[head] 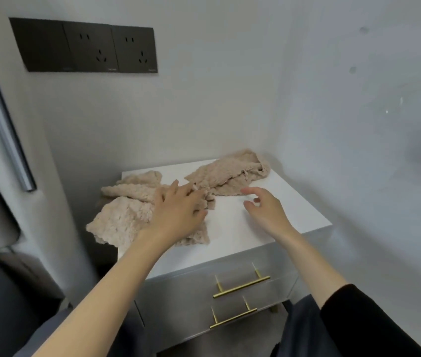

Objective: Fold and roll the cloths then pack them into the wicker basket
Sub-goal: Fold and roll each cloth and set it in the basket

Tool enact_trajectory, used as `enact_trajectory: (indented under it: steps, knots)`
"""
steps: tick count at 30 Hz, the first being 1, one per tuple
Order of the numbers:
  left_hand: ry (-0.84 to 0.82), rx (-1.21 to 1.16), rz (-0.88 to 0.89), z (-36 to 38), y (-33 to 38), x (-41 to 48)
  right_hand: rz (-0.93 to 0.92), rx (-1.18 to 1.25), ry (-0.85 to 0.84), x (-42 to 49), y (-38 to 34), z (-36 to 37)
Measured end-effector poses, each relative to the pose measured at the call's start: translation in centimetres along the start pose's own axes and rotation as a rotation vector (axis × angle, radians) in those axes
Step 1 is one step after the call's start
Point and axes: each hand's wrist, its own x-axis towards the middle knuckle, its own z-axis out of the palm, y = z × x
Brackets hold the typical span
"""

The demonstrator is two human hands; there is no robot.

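Note:
Two crumpled beige fluffy cloths lie on a white nightstand top (250,228). One cloth (121,222) spreads over the left front and hangs past the left edge. The other cloth (230,173) lies bunched toward the back right corner. My left hand (181,210) rests flat with straight fingers on the left cloth, its fingertips near where the two cloths meet. My right hand (266,210) hovers over the bare top just right of the cloths, fingers loosely spread and holding nothing. No wicker basket is in view.
The nightstand stands in a corner, walls close behind and to the right. Two grey drawers with gold bar handles (241,287) face me. Black wall sockets (88,47) sit above left. A grey upholstered edge (3,292) lies at lower left.

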Motion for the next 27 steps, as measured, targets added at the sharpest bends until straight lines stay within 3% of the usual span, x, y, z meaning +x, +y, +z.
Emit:
enact_trajectory:
  steps: [3,7,12,16,21,24,27]
  knots:
    - [-0.132,0.146,-0.054,2.0,-0.3,1.1,-0.072,-0.175,-0.003,1.6,1.5,1.3]
    - [-0.079,0.233,-0.070,3.8,-0.7,1.8,-0.137,-0.456,-0.030,3.5,2.8,2.3]
    - [-0.085,0.249,-0.080,4.5,-1.4,3.1,-0.170,-0.640,-0.047,5.1,3.2,3.0]
    - [-0.073,0.243,-0.102,4.5,-1.5,3.9,-0.229,-0.560,0.063,5.4,3.4,2.6]
    - [-0.020,0.249,-0.115,4.5,-0.9,4.2,-0.099,-0.301,0.231,5.3,3.7,0.0]
    - [0.042,0.165,-0.099,4.3,-0.5,4.2,-0.124,-0.275,0.089,5.0,4.5,-1.2]
    - [0.074,0.097,-0.064,4.3,0.5,4.2,-0.195,-0.420,-0.060,4.7,5.1,-0.5]
